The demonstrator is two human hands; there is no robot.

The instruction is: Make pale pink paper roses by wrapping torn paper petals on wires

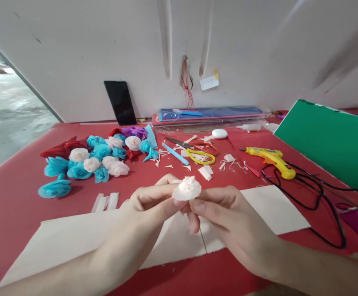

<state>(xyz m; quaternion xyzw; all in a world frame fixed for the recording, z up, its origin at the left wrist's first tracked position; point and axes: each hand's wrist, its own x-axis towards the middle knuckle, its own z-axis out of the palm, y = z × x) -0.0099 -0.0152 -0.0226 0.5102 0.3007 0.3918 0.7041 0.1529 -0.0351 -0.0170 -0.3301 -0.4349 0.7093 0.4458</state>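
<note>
Between my two hands is a small pale pink paper flower (187, 188), raised above a long cream paper sheet (179, 240). My left hand (148, 209) pinches it from the left with thumb and fingers. On its other side my right hand (225, 211) pinches the flower's lower edge, thumb in front. The fingers hide the flower's underside. Beyond my hands lie scissors (202, 154) with one red and one yellow handle, a light blue pen (175, 154), and scattered pale paper scraps (205, 172).
Finished paper flowers (100, 152) in blue, pink, red and purple are heaped at the left. A yellow glue gun (269, 158) with a black cord lies at the right, beside a green board (329, 144). A phone (120, 102) leans against the back wall near plastic-wrapped sheets (228, 113).
</note>
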